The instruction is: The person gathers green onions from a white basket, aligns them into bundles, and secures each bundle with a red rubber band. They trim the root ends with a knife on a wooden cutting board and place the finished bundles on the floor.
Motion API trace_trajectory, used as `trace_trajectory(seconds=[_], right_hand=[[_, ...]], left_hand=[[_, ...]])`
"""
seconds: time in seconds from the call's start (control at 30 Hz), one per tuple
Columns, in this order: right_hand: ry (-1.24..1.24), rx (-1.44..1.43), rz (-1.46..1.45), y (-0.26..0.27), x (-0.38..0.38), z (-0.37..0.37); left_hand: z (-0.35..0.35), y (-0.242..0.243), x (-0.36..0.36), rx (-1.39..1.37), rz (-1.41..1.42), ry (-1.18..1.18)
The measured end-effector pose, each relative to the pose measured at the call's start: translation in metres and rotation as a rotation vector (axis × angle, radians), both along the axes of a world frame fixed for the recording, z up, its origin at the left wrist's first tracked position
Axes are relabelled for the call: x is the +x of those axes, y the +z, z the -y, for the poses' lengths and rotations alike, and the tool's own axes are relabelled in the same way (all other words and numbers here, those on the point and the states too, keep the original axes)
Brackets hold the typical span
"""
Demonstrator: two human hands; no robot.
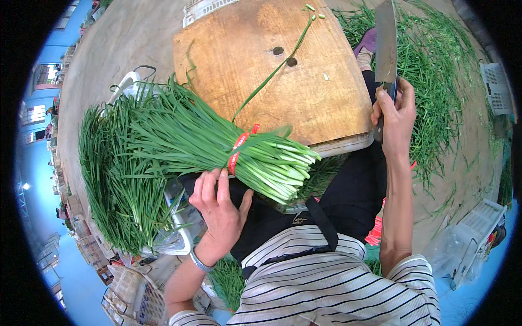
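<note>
A bundle of green garlic chives (191, 126), bound by a red printed band (238, 153), lies across the near left corner of a wooden board (261, 81). Its pale cut ends point right, past the board's near edge. My left hand (220, 203) is at the bundle's near side, fingertips touching it beside the band and thumb apart. A loose leaf crosses the band towards these fingertips; whether they pinch it is unclear. In my right hand (395, 114) is a cleaver (386, 45), gripped by the handle, blade upright beyond the board's right edge.
More chives (122, 183) are heaped in a white plastic crate (181, 228) at left. One long stalk (277, 67) and small cut bits lie on the board. Trimmings (432, 89) cover the floor at right. White crates (479, 236) stand at lower right, with stacked crates (134, 293) at lower left.
</note>
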State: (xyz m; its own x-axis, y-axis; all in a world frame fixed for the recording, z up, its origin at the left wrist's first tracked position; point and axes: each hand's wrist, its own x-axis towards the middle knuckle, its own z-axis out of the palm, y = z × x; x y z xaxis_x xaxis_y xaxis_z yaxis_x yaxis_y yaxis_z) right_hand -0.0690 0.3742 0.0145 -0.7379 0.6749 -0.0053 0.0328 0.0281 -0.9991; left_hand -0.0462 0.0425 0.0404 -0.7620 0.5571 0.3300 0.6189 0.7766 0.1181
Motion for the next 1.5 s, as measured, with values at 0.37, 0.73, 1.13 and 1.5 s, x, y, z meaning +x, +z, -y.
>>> trace_trajectory(seconds=[0.37, 0.73, 1.13, 1.5], right_hand=[[0.621, 0.002, 0.319, 0.046, 0.021, 0.040], [0.428, -0.040, -0.147, 0.069, -0.032, 0.033], [0.170, -0.212, 0.140, 0.010, 0.090, 0.022], [0.303, 0.004, 0.153, 0.006, 0.096, 0.038]], left_hand=[[-0.026, 0.015, -0.050, -0.579, -0.274, -0.358], [-0.058, 0.047, -0.113, -0.439, 0.159, -0.187], [-0.091, 0.072, -0.109, -0.716, 0.074, -0.284], [-0.109, 0.048, -0.165, -0.382, 0.465, -0.400]])
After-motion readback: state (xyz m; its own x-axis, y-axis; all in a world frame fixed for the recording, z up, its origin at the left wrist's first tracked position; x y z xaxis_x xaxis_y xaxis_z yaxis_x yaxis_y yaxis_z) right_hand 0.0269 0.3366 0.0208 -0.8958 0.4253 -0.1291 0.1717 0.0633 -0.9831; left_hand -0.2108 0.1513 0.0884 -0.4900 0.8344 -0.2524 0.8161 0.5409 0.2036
